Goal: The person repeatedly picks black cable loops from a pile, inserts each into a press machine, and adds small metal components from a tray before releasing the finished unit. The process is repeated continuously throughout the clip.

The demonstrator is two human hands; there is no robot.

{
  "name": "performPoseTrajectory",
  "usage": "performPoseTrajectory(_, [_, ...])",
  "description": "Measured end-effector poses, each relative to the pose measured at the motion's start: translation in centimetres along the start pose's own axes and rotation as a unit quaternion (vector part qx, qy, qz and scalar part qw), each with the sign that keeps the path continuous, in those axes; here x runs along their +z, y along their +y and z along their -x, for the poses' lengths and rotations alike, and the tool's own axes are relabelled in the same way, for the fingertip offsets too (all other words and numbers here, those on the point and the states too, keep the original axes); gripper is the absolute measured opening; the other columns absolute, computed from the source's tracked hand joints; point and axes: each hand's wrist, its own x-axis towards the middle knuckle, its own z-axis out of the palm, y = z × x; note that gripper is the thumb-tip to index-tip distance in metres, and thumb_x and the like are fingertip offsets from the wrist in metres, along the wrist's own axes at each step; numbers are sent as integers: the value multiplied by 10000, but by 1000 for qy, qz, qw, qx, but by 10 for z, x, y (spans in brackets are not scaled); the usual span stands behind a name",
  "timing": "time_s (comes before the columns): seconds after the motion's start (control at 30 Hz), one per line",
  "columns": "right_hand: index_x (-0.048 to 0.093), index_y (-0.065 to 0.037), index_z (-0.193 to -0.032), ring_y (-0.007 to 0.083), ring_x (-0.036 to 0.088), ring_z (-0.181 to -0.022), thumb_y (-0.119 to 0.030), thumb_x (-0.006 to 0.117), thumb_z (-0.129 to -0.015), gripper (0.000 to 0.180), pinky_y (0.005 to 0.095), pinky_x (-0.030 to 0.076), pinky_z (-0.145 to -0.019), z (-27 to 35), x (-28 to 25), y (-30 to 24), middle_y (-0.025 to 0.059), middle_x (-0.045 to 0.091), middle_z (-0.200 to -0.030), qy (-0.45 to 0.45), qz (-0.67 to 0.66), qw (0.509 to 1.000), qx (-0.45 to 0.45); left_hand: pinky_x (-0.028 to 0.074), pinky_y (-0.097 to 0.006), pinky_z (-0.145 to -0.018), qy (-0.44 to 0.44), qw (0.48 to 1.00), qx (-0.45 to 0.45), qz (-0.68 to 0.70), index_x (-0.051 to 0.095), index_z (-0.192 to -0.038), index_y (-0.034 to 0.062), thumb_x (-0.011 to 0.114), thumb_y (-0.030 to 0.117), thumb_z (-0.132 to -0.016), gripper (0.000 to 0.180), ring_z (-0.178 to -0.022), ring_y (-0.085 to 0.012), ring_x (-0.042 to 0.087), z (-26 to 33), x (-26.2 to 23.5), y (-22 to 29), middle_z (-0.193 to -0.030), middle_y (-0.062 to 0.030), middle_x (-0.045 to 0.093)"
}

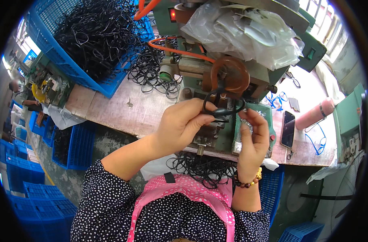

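Both hands pinch one black loop (pixel 222 105): left hand (pixel 180 125) tight, right hand (pixel 253 135) fingertips; far-left blue crate (pixel 55 52) is piled with more.

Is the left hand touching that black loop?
Touching: the head view shows the left hand pinching the black loop between its fingertips.

One head-worn fisheye view looks steeply down from close above the hands (pixel 216 129), facing the worktop (pixel 123 109) at twelve o'clock, with edges bending toward the rim.
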Motion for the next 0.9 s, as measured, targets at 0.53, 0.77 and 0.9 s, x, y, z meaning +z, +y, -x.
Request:
performPoseTrajectory(0.53, [594,5,-1215,238,592,-1105,32,616,-897,321,346,445,-1000,14,-103,68,124,626,-1192,62,297,953,-25,479,-418,-636,20,967,226,-117,640,-987,-20,755,71,-793,243,-716,-353,598,-1,3,-17,-839,-151,631])
performPoseTrajectory(0.77, [619,-21,-1029,399,447,-1299,-48,689,-824,218,495,352,-1080,2,-74,68,161,584,-1242,-89,533,834,-111,432,-421,-646,46,969,223,-99,610,-965,36,741,127,-812,221,-722,-329,556,-2,4,-14,-806,-110,583])
performPoseTrajectory(0.9, [608,-19,-928,400,477,-1260,-39,675,-822,127,490,370,-1059,-10,-67,76,151,621,-1155,-79,513,846,-121,449,-411,-668,54,970,208,-109,618,-979,43,732,116,-814,213,-757,-329,572,0,6,-12,-844,-117,600])
